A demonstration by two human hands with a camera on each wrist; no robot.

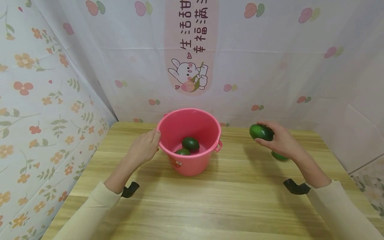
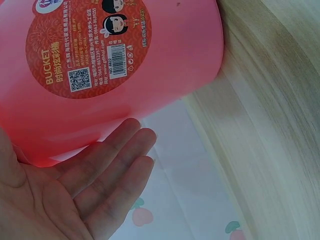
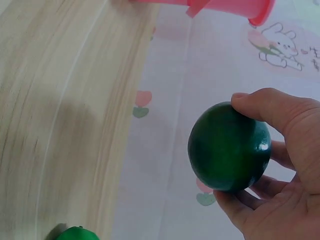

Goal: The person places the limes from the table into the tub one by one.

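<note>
A pink bucket (image 1: 192, 165) stands on the table, with two green avocados (image 1: 190, 144) visible inside it. At its left side, my left hand (image 1: 144, 146) holds the rim, the thumb at the edge. In the left wrist view the fingers (image 2: 117, 172) of that hand extend along the bucket's outer wall, below a red round label (image 2: 90, 55). To the right, my right hand (image 1: 280, 138) grips a glossy dark green avocado (image 3: 227, 147) above the table, thumb on one side and fingers on the other. Another avocado (image 1: 279, 156) lies on the table beneath this hand, partly hidden.
The wooden table (image 1: 210, 206) ends at the back against a white printed cloth (image 1: 264, 66). A flowered cloth (image 1: 39, 116) hangs along the left. Black curved pieces (image 1: 295, 187) stick out at both wrists. The bucket's handle joint (image 1: 219, 146) juts out on its right side.
</note>
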